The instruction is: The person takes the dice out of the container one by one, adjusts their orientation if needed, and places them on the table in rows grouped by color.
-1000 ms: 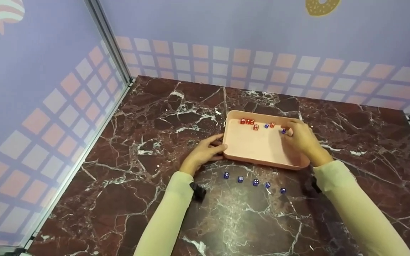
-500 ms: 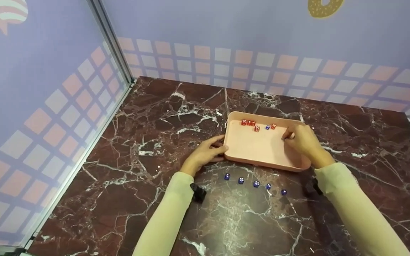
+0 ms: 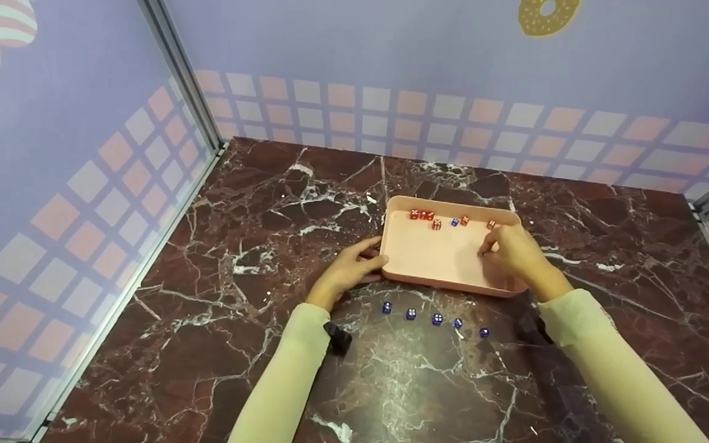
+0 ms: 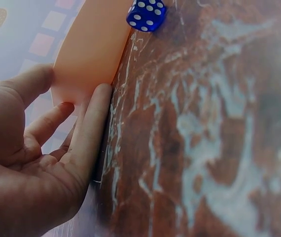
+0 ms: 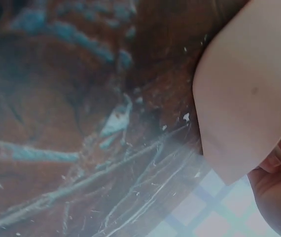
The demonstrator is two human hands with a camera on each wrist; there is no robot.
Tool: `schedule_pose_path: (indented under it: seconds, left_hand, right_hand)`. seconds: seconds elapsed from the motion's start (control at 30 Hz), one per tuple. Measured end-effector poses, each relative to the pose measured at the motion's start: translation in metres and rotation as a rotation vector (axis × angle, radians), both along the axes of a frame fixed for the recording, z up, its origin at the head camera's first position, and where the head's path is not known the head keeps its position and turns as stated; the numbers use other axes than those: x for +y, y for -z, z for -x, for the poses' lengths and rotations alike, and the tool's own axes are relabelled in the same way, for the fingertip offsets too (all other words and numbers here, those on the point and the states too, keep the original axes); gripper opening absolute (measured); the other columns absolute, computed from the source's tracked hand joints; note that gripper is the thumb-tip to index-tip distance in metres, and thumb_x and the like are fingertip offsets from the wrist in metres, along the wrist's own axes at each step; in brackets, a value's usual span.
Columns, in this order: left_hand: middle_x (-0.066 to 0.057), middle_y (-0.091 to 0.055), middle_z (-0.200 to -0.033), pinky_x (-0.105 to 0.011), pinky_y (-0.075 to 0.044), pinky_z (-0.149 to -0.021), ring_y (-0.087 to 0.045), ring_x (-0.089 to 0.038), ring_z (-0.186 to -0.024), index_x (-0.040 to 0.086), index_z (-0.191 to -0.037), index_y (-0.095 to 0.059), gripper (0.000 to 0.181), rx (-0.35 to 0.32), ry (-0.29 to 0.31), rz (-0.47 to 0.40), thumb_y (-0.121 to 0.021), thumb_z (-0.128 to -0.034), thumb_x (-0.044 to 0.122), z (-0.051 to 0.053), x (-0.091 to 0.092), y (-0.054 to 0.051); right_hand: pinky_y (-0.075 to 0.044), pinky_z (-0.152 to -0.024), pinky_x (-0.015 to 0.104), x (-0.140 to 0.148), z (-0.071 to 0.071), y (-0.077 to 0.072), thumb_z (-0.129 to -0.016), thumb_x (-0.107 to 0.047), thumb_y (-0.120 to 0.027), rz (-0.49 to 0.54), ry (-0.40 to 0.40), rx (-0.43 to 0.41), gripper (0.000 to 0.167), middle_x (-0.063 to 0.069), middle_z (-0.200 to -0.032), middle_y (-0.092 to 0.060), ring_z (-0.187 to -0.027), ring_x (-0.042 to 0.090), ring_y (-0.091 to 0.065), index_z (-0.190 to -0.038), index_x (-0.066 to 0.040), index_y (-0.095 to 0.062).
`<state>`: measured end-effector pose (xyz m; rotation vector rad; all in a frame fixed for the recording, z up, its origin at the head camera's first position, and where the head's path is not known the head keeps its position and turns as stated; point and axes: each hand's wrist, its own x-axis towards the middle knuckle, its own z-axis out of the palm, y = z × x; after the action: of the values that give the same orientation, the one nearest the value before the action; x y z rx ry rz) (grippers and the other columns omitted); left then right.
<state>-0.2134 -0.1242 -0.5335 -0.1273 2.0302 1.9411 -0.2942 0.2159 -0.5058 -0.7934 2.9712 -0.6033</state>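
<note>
A shallow peach tray (image 3: 434,285) stands on the marble table. My left hand (image 3: 348,268) rests against the tray's left end; in the left wrist view, fairly straight fingers (image 4: 88,128) touch its outer wall and rim. Inside the tray, my right hand (image 3: 514,251) pinches a small blue die, now hidden by its curled fingertips. Several red dice (image 3: 437,225) and one blue die (image 3: 455,222) lie along the tray's far side. Another red die (image 3: 491,224) sits just beyond my right hand. In the right wrist view the tray wall (image 5: 244,94) hides most of that hand.
Before the tray's near side, several blue dice (image 3: 437,319) lie in a spaced row on the dark red marble table (image 3: 268,369). Lilac panels with pink and white squares (image 3: 411,104) rise behind and at the sides.
My right hand has drawn the blue die from near the tray's far wall toward me, and a red die now shows behind it. The left hand stays at the tray's end.
</note>
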Motion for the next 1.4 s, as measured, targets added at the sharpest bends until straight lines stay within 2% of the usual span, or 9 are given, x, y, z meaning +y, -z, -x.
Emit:
schedule_pose_path:
  seconds: [0.47, 0.57, 0.67, 0.8, 0.93, 1.03, 1.17, 1.23, 1.4]
  left_hand:
    - [-0.018, -0.054, -0.132, -0.042, -0.064, -0.101, -0.058, -0.023, -0.107, 0.011, -0.162, -0.046, 0.062, 0.013, 0.016, 0.040, -0.069, -0.1053, 0.017, 0.000, 0.003, 0.000]
    - [-0.018, -0.054, -0.132, -0.042, -0.063, -0.102, -0.058, -0.023, -0.107, 0.011, -0.162, -0.045, 0.062, 0.014, 0.016, 0.026, -0.069, -0.1050, 0.017, 0.001, 0.004, 0.000]
    - [-0.018, -0.053, -0.132, -0.043, -0.063, -0.103, -0.058, -0.023, -0.108, 0.011, -0.162, -0.045, 0.062, 0.012, 0.005, 0.016, -0.069, -0.1053, 0.016, 0.001, 0.004, -0.002]
    - [-0.019, -0.054, -0.132, -0.043, -0.063, -0.103, -0.059, -0.025, -0.107, 0.011, -0.162, -0.046, 0.061, -0.001, -0.011, 0.012, -0.069, -0.1052, 0.015, 0.000, 0.003, -0.001]
    - [-0.019, -0.054, -0.132, -0.043, -0.063, -0.103, -0.059, -0.025, -0.107, 0.010, -0.162, -0.045, 0.063, -0.006, 0.003, 0.006, -0.069, -0.1049, 0.015, 0.000, 0.003, 0.000]
    - [-0.019, -0.053, -0.133, -0.043, -0.063, -0.103, -0.059, -0.024, -0.107, 0.011, -0.163, -0.043, 0.064, -0.005, 0.019, 0.008, -0.069, -0.1052, 0.016, -0.003, 0.003, -0.001]
    - [-0.019, -0.054, -0.133, -0.043, -0.062, -0.104, -0.059, -0.024, -0.107, 0.012, -0.164, -0.043, 0.064, 0.002, 0.013, 0.028, -0.068, -0.1057, 0.017, -0.004, 0.001, -0.002]
    - [-0.019, -0.055, -0.133, -0.043, -0.063, -0.103, -0.059, -0.023, -0.106, 0.012, -0.164, -0.043, 0.063, 0.008, 0.006, 0.041, -0.068, -0.1058, 0.017, -0.003, 0.000, -0.003]
    - [-0.018, -0.053, -0.132, -0.043, -0.063, -0.103, -0.057, -0.021, -0.103, 0.010, -0.163, -0.043, 0.063, 0.004, 0.009, 0.028, -0.068, -0.1052, 0.013, -0.001, 0.003, 0.000]
  right_hand:
    - [-0.061, -0.078, 0.063, 0.003, -0.026, 0.003, -0.081, 0.001, -0.077, -0.018, -0.007, 0.031, 0.012, 0.015, -0.096, -0.080, -0.092, 0.041, -0.073, -0.087, -0.005, -0.085]
    - [-0.061, -0.077, 0.062, 0.010, -0.029, 0.002, -0.084, 0.000, -0.079, 0.008, -0.005, 0.071, 0.009, 0.012, -0.095, -0.081, -0.091, 0.040, -0.075, -0.089, -0.006, -0.085]
    - [-0.061, -0.068, 0.054, 0.016, -0.035, -0.001, -0.085, 0.001, -0.081, 0.080, -0.027, 0.152, 0.009, 0.009, -0.090, -0.080, -0.076, 0.033, -0.073, -0.089, -0.006, -0.084]
    - [-0.056, -0.056, 0.038, 0.026, -0.053, -0.004, -0.085, 0.003, -0.082, 0.165, -0.088, 0.258, 0.010, 0.005, -0.086, -0.077, -0.063, 0.017, -0.062, -0.087, -0.007, -0.081]
    - [-0.061, -0.061, 0.034, 0.042, -0.080, -0.006, -0.082, 0.005, -0.085, 0.160, -0.134, 0.305, 0.015, 0.002, -0.090, -0.077, -0.069, 0.013, -0.066, -0.088, -0.008, -0.080]
    - [-0.062, -0.062, 0.033, 0.054, -0.097, -0.009, -0.078, 0.007, -0.087, 0.123, -0.158, 0.300, 0.021, -0.001, -0.092, -0.076, -0.072, 0.011, -0.067, -0.088, -0.010, -0.079]
    - [-0.055, -0.055, 0.028, 0.065, -0.111, -0.013, -0.074, 0.010, -0.088, 0.112, -0.204, 0.267, 0.032, -0.003, -0.094, -0.076, -0.067, 0.005, -0.059, -0.096, -0.012, -0.079]
    - [-0.058, -0.057, 0.028, 0.069, -0.117, -0.013, -0.072, 0.010, -0.088, 0.116, -0.234, 0.249, 0.035, -0.002, -0.095, -0.077, -0.069, 0.006, -0.062, -0.098, -0.011, -0.079]
    - [-0.066, -0.068, 0.031, 0.074, -0.137, -0.003, -0.077, 0.005, -0.087, 0.078, -0.269, 0.106, 0.028, -0.003, -0.095, -0.076, -0.078, 0.011, -0.070, -0.096, -0.013, -0.078]
